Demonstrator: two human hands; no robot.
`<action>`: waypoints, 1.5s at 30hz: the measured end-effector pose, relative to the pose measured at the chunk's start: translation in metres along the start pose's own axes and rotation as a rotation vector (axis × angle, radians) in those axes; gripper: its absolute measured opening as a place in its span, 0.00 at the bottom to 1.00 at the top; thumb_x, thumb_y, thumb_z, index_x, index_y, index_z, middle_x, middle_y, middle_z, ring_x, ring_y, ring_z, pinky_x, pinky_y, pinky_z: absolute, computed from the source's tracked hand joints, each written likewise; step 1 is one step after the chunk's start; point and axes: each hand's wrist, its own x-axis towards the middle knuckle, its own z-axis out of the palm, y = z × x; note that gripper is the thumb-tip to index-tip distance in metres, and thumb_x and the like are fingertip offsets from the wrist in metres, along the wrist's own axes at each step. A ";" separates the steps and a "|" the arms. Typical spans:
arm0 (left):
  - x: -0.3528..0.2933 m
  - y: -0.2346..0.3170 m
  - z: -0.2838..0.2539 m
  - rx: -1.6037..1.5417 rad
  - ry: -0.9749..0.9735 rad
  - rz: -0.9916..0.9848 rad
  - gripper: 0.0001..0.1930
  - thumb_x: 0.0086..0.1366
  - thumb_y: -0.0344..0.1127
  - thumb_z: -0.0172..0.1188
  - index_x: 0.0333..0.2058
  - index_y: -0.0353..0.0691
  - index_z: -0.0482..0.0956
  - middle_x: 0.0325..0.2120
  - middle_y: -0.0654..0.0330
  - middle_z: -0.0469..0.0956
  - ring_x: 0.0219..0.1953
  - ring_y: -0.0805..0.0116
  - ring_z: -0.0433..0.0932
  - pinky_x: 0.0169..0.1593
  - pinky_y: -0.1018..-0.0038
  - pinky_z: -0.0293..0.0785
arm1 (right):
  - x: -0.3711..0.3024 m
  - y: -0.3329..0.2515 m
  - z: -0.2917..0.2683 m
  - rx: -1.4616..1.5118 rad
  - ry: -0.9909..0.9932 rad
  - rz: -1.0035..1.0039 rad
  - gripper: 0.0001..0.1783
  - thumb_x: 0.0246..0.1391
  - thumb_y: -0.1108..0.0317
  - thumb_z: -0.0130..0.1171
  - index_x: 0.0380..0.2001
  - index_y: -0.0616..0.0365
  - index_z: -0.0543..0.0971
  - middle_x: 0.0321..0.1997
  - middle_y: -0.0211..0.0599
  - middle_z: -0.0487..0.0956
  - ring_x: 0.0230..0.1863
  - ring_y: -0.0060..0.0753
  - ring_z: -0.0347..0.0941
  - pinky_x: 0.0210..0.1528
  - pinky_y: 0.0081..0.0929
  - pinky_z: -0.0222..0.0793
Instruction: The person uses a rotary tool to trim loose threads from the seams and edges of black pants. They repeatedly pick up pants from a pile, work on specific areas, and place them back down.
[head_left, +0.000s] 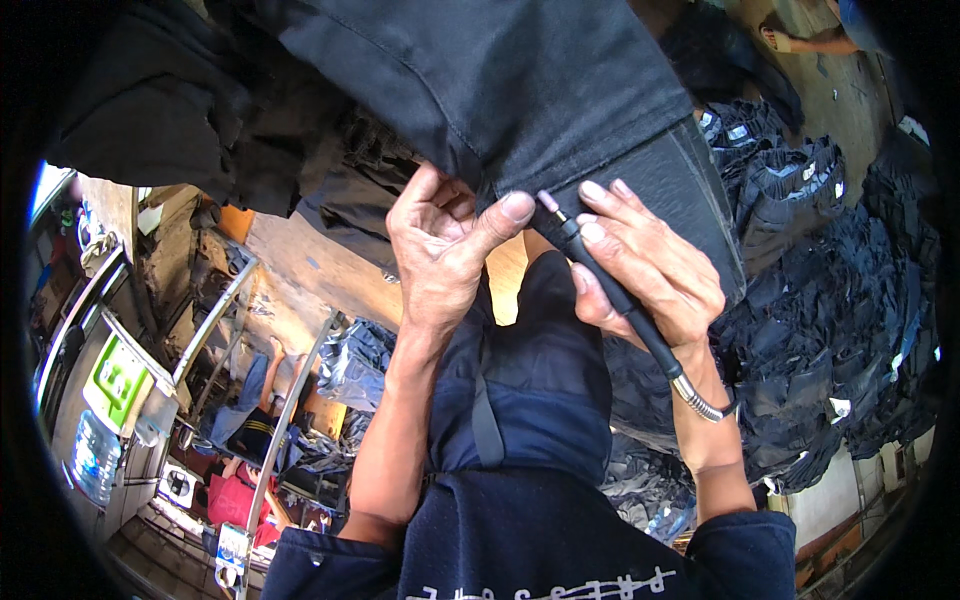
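Note:
Black denim trousers [530, 90] lie over a dark, flat board [650, 175], with a hem running across the board. My left hand [440, 240] is closed on the fabric at the board's left corner, its curled fingertips partly hidden and its thumb stretched toward the hem. In my right hand [660, 270] is a slim black rotary grinder handpiece [615, 285], with fingers over it and the thumb below. Its small pinkish grinding tip [547, 201] points at the hem, close to my left thumb. Whether the tip touches the cloth, I cannot tell.
Piles of dark jeans [800, 310] fill the right side. Dark cloth [150, 130] hangs at the upper left. At the left are metal rails [215, 320], a green tray [118, 382] and a clear water jug [95, 455]. A person in red [240, 495] is at the lower left.

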 end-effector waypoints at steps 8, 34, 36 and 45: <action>-0.005 0.020 0.023 0.145 0.053 0.016 0.28 0.68 0.30 0.79 0.63 0.29 0.78 0.54 0.53 0.84 0.55 0.66 0.84 0.61 0.71 0.82 | -0.005 0.005 -0.016 -0.013 0.327 0.127 0.17 0.56 0.77 0.74 0.49 0.69 0.88 0.47 0.58 0.90 0.57 0.57 0.89 0.66 0.54 0.84; 0.007 -0.005 -0.007 0.458 0.039 0.082 0.20 0.61 0.35 0.86 0.33 0.37 0.78 0.23 0.75 0.69 0.26 0.83 0.65 0.29 0.78 0.61 | 0.003 0.031 -0.039 -0.091 0.224 0.047 0.14 0.54 0.79 0.67 0.44 0.74 0.87 0.40 0.61 0.90 0.52 0.65 0.90 0.62 0.62 0.84; 0.003 0.001 -0.003 0.268 0.056 -0.017 0.16 0.64 0.31 0.83 0.41 0.31 0.84 0.31 0.64 0.84 0.32 0.78 0.82 0.35 0.78 0.80 | 0.002 0.031 -0.038 -0.086 0.219 0.031 0.14 0.54 0.80 0.67 0.45 0.75 0.86 0.41 0.62 0.90 0.53 0.65 0.90 0.63 0.62 0.84; 0.003 0.001 -0.008 0.196 -0.027 -0.011 0.18 0.67 0.28 0.79 0.51 0.27 0.85 0.38 0.54 0.88 0.36 0.69 0.88 0.41 0.72 0.88 | -0.006 0.031 -0.037 -0.115 0.329 0.137 0.17 0.56 0.81 0.69 0.49 0.74 0.85 0.49 0.69 0.88 0.58 0.65 0.88 0.66 0.60 0.82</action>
